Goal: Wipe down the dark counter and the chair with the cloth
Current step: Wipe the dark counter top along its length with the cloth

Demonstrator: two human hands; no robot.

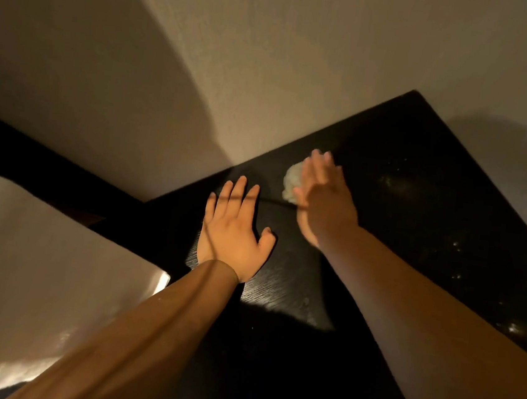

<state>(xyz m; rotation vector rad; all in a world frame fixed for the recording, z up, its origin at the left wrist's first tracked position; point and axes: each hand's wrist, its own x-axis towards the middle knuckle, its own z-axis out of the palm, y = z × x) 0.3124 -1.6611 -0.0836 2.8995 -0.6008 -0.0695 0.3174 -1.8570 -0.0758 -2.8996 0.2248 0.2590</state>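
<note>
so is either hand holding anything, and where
Nothing is gripped. The right hand presses straight fingers on top of the cloth on the counter; the left hand lies flat.

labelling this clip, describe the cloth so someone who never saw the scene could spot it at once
Find the dark counter against the pale wall. Near its wall-side edge the right hand covers the cloth, a small crumpled wad showing beside the fingers. It is the only pale, whitish lump on the black top; the left hand nearby lies on bare counter.
</note>
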